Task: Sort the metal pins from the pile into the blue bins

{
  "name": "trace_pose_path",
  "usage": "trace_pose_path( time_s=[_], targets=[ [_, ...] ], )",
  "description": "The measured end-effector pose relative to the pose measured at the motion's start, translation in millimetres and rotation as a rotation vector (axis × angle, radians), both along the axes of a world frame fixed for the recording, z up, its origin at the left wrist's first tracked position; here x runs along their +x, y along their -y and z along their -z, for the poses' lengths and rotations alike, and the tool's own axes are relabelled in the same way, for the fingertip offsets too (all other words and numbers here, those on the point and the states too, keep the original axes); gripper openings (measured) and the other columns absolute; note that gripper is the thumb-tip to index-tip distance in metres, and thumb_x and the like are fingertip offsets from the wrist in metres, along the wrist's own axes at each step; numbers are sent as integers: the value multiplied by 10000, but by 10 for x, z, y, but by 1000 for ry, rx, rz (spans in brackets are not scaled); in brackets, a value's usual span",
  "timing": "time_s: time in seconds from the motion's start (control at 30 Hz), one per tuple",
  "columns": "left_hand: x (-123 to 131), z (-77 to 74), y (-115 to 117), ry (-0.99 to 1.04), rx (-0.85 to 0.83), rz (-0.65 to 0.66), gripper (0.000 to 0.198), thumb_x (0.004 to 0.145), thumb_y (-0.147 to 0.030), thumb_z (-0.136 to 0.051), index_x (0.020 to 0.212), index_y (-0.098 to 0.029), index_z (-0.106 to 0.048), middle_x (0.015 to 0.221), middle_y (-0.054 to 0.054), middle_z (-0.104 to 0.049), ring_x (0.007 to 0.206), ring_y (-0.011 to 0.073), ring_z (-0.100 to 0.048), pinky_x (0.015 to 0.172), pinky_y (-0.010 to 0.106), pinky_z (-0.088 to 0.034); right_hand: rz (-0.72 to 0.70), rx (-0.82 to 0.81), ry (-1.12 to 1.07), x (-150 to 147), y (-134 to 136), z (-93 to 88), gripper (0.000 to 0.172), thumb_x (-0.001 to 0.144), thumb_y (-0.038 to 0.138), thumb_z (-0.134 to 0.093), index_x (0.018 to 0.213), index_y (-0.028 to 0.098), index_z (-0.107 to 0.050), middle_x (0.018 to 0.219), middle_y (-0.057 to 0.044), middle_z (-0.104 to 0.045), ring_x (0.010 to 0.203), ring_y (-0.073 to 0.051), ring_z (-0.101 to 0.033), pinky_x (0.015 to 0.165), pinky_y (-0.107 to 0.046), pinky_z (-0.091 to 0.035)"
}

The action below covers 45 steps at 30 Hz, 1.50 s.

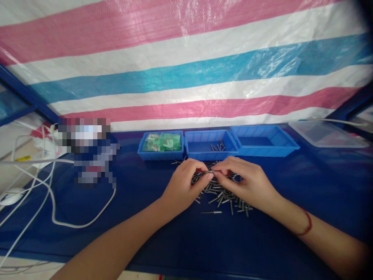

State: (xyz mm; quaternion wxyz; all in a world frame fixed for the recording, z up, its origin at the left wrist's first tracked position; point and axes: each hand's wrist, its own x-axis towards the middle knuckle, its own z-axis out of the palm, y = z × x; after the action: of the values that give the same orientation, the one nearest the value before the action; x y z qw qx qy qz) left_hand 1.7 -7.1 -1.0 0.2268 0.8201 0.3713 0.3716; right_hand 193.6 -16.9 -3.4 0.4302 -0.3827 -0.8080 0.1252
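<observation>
Both hands meet above a loose pile of blind rivets on the dark blue table. My left hand pinches one end of a thin metal rivet between thumb and fingertips. At its other end, the thumb and fingers of my right hand close on the same piece. Part of the pile is hidden behind the hands. A single rivet lies apart, nearer to me. Behind the hands, the middle blue bin holds several rivets.
A left blue bin contains green-and-clear packets. The right blue bin stands beside the middle one. A clear plastic lid lies at the far right. White cables loop over the table's left side. Striped sheeting hangs behind.
</observation>
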Motion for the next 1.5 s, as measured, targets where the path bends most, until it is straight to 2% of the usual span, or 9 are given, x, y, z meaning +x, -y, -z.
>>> trace_pose_path(
  time_s=[0.07,0.13,0.27,0.37,0.47,0.6,0.9,1.33,1.5],
  targets=[
    [6,15,6,1,-35,-2,132,889,-302,-542,951,-185,-535,915,37,-617,875,165,-583,811,303,-456,-1,24,26,-1,-33,12,93,883,180,-546,871,202,-635,781,-32,-652,724,-152,-570,681,-312,-461],
    [11,45,8,-2,-58,-5,274,873,-322,-563,1101,-183,-501,972,51,-615,908,176,-582,821,317,-460,36,65,48,11,-90,17,101,895,200,-538,871,202,-636,807,-43,-662,753,-170,-574,709,-336,-456],
    [11,97,5,-19,-55,-17,537,872,-328,-556,1334,-172,-331,1027,68,-606,893,175,-572,819,328,-469,278,163,161,97,-272,30,143,904,257,-533,910,186,-657,712,-42,-624,695,-188,-536,676,-352,-410],
    [-2,83,3,-92,17,14,448,889,-314,-528,1299,-178,-409,1031,73,-609,933,189,-559,852,347,-456,444,220,313,184,-408,55,202,912,301,-514,872,184,-674,683,-48,-619,669,-202,-514,625,-344,-346],
    [-17,51,4,-249,110,66,259,887,-331,-535,1101,-198,-597,1041,76,-611,986,215,-536,885,376,-413,501,235,380,229,-458,69,244,916,336,-501,852,182,-680,679,-54,-626,665,-210,-513,605,-340,-308],
    [-25,51,8,-394,179,133,198,879,-378,-554,919,-231,-680,998,43,-622,959,208,-516,813,356,-372,464,198,365,199,-380,38,234,910,330,-503,845,184,-674,672,-45,-618,675,-208,-512,628,-345,-311],
    [-35,81,16,-564,266,148,185,880,-395,-575,921,-246,-676,959,8,-603,893,165,-497,726,334,-305,257,97,270,83,-117,14,196,904,263,-500,792,199,-647,715,-41,-640,684,-191,-534,667,-346,-363],
    [2,98,8,-612,325,103,203,944,-331,-473,923,-206,-632,942,19,-639,862,173,-515,738,342,-296,145,45,232,36,-17,-29,159,888,215,-525,768,199,-628,736,-29,-643,711,-184,-546,704,-355,-392],
    [-13,38,1,-469,238,19,220,961,-323,-444,911,-190,-613,928,10,-673,874,161,-561,753,329,-313,32,20,192,18,11,-48,121,888,213,-532,822,196,-632,735,-35,-622,703,-176,-552,674,-332,-426]
  ],
)
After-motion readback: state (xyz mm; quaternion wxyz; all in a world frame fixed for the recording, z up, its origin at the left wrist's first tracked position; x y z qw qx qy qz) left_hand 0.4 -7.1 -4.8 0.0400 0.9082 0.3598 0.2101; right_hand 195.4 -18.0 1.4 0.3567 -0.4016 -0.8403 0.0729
